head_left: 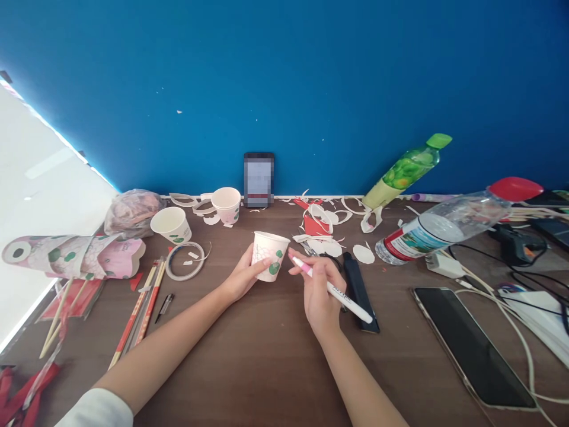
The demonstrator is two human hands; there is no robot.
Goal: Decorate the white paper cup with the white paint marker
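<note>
My left hand [242,277] grips a white paper cup [269,254] with green leaf prints, standing upright on the brown table [267,362]. My right hand [317,296] holds a white marker with a pink tip [331,289], and the tip points at the cup's right side. A black scissors handle or case [361,292] lies just right of this hand.
Two more paper cups [171,225] [226,204] stand at the back left beside a tape ring [185,261] and chopsticks [142,308]. Paper scraps [324,228], two bottles [444,228] [406,169], a phone [471,347] and cables [511,302] fill the right side. A paper fish [71,256] lies left.
</note>
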